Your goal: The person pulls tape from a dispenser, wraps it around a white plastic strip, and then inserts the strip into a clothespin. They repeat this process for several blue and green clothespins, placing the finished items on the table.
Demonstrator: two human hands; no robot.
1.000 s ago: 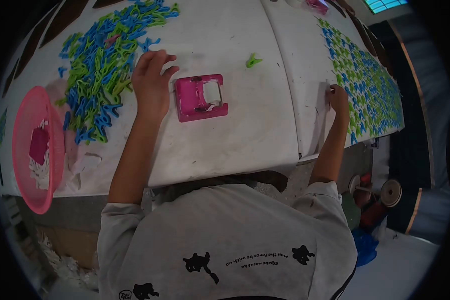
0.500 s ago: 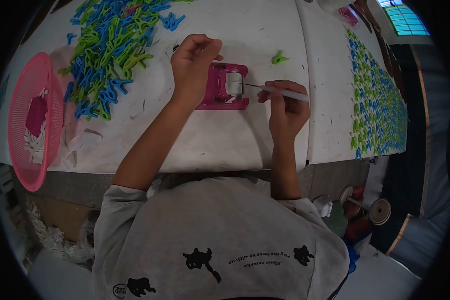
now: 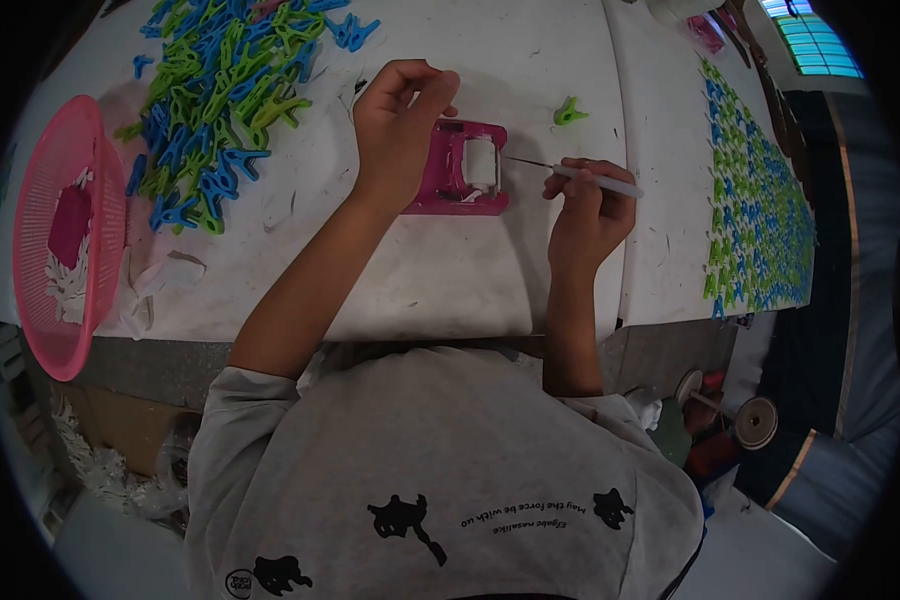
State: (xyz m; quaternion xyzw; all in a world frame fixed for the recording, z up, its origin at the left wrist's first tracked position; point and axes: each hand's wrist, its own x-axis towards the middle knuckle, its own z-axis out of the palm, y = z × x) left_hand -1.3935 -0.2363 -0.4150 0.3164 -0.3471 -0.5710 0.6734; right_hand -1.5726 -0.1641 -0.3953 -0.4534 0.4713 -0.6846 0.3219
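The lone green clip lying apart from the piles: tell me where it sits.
In the head view the lone green clip lies on the white table, up and right of the pink holder, just beyond the right hand and its thin tool.

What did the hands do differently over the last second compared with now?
The right hand came in from the far right of the table and now grips a thin white pointed tool, tip aimed at the pink fixture. The left hand, flat beside the fixture a second ago, now hangs raised with fingers pinched. The fixture, the pile of blue and green clips and the pink basket lie as before.
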